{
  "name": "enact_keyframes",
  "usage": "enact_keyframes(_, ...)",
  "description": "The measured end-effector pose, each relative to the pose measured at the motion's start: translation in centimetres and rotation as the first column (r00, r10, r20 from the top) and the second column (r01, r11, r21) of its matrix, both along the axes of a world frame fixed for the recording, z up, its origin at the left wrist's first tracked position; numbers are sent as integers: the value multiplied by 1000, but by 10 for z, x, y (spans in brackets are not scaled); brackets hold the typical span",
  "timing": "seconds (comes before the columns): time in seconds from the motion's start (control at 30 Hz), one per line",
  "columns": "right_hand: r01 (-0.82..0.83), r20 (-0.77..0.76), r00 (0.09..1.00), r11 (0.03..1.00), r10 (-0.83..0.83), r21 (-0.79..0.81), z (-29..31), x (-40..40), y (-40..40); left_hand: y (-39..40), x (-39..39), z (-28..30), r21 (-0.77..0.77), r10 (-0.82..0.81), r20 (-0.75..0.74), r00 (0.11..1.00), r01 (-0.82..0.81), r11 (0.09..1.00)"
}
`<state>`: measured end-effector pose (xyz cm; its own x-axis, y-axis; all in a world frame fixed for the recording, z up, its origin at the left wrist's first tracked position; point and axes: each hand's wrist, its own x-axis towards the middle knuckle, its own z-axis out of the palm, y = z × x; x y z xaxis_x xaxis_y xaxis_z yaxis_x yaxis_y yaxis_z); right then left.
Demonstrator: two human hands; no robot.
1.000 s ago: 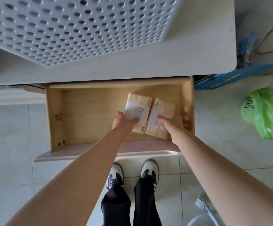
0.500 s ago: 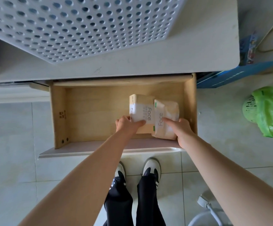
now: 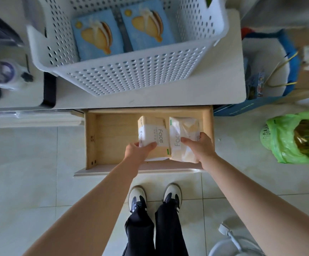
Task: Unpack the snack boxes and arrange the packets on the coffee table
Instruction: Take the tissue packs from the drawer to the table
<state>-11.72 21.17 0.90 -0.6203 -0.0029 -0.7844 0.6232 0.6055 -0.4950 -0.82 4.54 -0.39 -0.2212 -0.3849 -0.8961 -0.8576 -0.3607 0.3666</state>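
Note:
Two blue snack boxes (image 3: 97, 34) (image 3: 147, 26) with a banana cake picture lie side by side in a white perforated basket (image 3: 131, 74) on the white coffee table (image 3: 223, 85). Below the tabletop a wooden drawer (image 3: 111, 139) stands pulled out. Over it, my left hand (image 3: 140, 151) grips a tan and white tissue pack (image 3: 154, 133) printed "Face". My right hand (image 3: 199, 146) grips a second, crinkled tissue pack (image 3: 184, 135) right beside the first.
A green plastic bag (image 3: 297, 137) over a green bin sits on the tiled floor at right. A blue tub (image 3: 272, 71) stands beside the table's right end. A dark device with a purple knob (image 3: 3, 72) is at left. My shoes (image 3: 155, 196) stand below the drawer front.
Both hands have lifted the two tissue packs higher out of the drawer. The view has tilted up, so the basket's inside and the two snack boxes now show.

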Motion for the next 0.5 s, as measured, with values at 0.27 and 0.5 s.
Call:
enact_keyframes(0.27,-20,-34,999,994,17,-103,126,15,-20,-23,26,122,44,145,-117,982,-141,989)
enact_keyframes(0.5,-53,-42,998,977,45,-207,246,30,-35,-40,57,250,40,229,-327,917,-229,973)
